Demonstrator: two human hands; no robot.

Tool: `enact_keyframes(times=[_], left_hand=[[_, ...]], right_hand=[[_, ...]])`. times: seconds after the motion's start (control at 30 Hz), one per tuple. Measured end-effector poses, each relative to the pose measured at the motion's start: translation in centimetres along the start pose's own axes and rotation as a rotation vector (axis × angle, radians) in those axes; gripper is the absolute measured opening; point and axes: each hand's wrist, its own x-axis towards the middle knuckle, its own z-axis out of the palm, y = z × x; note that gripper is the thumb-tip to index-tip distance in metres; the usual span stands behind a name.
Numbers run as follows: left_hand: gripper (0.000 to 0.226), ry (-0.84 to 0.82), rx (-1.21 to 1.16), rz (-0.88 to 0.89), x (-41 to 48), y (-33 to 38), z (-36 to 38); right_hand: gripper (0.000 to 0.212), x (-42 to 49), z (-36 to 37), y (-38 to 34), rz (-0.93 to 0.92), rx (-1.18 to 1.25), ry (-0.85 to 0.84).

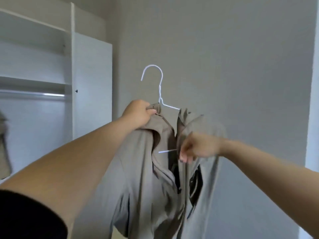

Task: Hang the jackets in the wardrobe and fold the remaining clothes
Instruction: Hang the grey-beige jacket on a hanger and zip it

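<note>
Fingers (151,111) of left hand (138,113) clenched jacket (143,178) collar on white hanger (160,87); right hand (198,149) (blurred) pinched its front edge. Wardrobe (93,83) stood left.

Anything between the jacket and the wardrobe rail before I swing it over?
Nothing plainly blocks it. The jacket hangs on the hanger, gripped by the left hand. The rail sits to its left in the open wardrobe. A white door stands between them sideways; whether it juts into the path, I cannot tell.
</note>
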Motion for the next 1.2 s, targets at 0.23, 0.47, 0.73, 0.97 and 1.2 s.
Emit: enact_keyframes(times=[0.23,0.47,0.73,0.97,1.2], left_hand=[[0.047,-0.071,0.01,0.096,-2.7,-4.0,3.1],[0.048,-0.123,-0.072,0.061,-4.5,-5.8,4.9],[0.037,-0.204,-0.015,0.196,-4.7,-4.4,5.7],[0.024,0.153,0.395,-0.08,-3.1,-3.3,1.5],[0.021,-0.622,0.337,0.139,-14.8,-3.2,11.2]], right_hand=[[0.022,1.6,-0.6,2.3,-0.037,-0.127,0.673],[0.04,1.6,2.1,3.9,0.229,-0.075,-0.029],[0.042,4.1,3.6,0.4,0.054,-0.12,0.212],[0.026,5.0,2.2,1.4,0.187,-0.181,0.727],[0.03,4.6,2.9,2.7,0.246,-0.058,0.663]])
